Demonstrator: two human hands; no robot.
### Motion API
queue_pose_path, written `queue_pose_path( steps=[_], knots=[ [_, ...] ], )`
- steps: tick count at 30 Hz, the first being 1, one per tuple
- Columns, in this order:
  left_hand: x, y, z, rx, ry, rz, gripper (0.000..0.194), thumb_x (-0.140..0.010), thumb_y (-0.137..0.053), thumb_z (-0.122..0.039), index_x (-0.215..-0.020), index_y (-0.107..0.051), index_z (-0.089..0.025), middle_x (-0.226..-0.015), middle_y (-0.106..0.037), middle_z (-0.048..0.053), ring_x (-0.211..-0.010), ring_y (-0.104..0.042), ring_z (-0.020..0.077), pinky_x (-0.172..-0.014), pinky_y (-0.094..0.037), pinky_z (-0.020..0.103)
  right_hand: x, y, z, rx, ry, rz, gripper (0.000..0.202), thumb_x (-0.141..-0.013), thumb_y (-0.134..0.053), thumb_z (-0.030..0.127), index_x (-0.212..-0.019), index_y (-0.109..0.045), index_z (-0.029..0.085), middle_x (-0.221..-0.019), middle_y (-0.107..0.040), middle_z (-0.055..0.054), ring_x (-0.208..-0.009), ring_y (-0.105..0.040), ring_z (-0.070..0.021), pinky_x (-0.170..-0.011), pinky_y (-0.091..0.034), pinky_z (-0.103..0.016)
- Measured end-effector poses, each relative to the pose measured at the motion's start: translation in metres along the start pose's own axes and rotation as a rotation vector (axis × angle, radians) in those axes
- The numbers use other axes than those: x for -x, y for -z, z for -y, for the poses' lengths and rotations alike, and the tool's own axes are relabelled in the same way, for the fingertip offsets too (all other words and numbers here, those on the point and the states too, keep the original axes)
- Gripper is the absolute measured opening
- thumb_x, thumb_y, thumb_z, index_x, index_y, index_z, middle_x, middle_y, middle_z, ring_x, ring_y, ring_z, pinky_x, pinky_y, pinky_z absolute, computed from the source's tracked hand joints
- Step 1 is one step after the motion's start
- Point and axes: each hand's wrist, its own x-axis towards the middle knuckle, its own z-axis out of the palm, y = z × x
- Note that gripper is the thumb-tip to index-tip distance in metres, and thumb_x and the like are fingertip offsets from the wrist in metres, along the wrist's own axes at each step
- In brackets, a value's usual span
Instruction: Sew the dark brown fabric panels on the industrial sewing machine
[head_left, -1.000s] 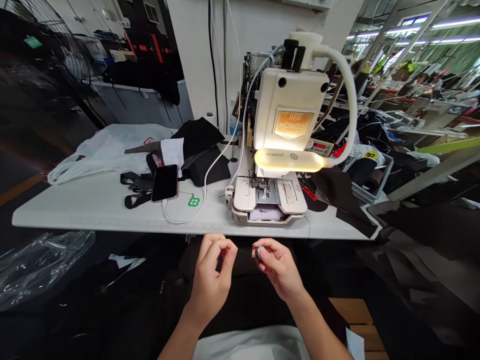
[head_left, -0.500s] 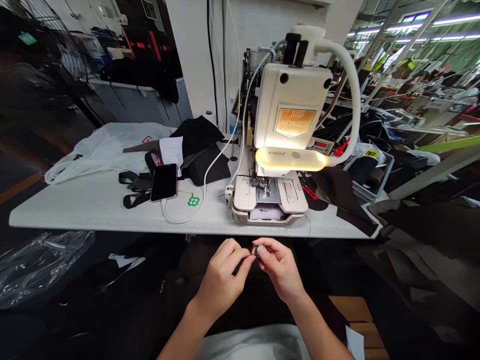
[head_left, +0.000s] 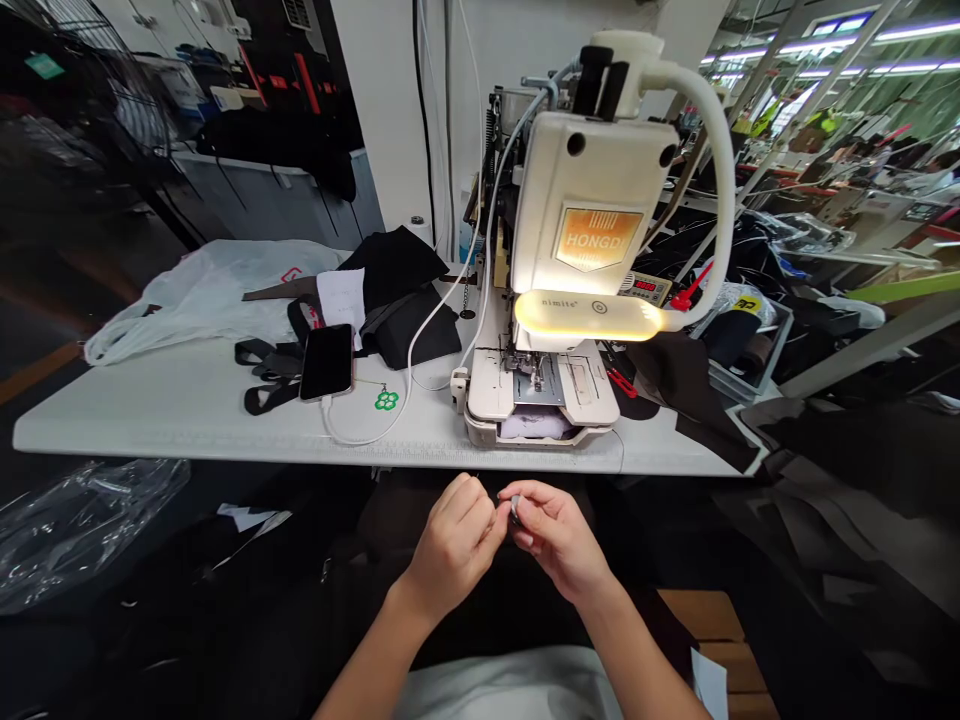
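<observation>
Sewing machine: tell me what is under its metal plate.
A white piece, cloth or paper, shows below the front of the metal plate. How far back it reaches, and anything behind it, is covered.

Bright strip lights (head_left: pixel 840 42) upper right, plus a glowing lamp (head_left: pixel 589 316) on the sewing machine (head_left: pixel 592 215) that washes its pale head warm and lights the badge (head_left: pixel 598 239) orange. White worktop (head_left: pixel 187 405) reads clear and evenly lit, while the area below it drops to near black with little detail. Center is fairly sharp; side edges look stretched and smeared, far left especially dim and blurry.
</observation>
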Motion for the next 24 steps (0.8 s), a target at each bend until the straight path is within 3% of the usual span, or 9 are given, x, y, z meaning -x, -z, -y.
queue_pose_path(
  steps=[7, 24],
  knots=[
    [0.0008, -0.0030, 0.0039, 0.042, 0.035, 0.014, 0.032, -0.081, -0.046, -0.005, -0.057, -0.032, -0.020, -0.057, -0.032, -0.003, -0.056, -0.033, 0.0101, -0.049, -0.030, 0.024, -0.0028, 0.0045, 0.0011, -0.021, -0.039, 0.030, 0.022, -0.073, -0.069, 0.032, -0.085, -0.066, 0.014, -0.068, -0.057, -0.002, -0.046, -0.034, -0.0029, -0.041, -0.018, -0.018],
    [0.0075, -0.0101, 0.0097, 0.096, 0.117, -0.009, 0.036, -0.077, -0.050, 0.001, -0.059, -0.027, -0.019, -0.060, -0.027, -0.004, -0.054, -0.031, 0.0076, -0.048, -0.027, 0.021, -0.0042, 0.0089, 0.0005, -0.079, 0.001, 0.074, 0.020, -0.075, -0.067, 0.029, -0.086, -0.064, 0.013, -0.067, -0.059, -0.003, -0.045, -0.036, -0.0025, -0.040, -0.017, -0.018]
  ],
)
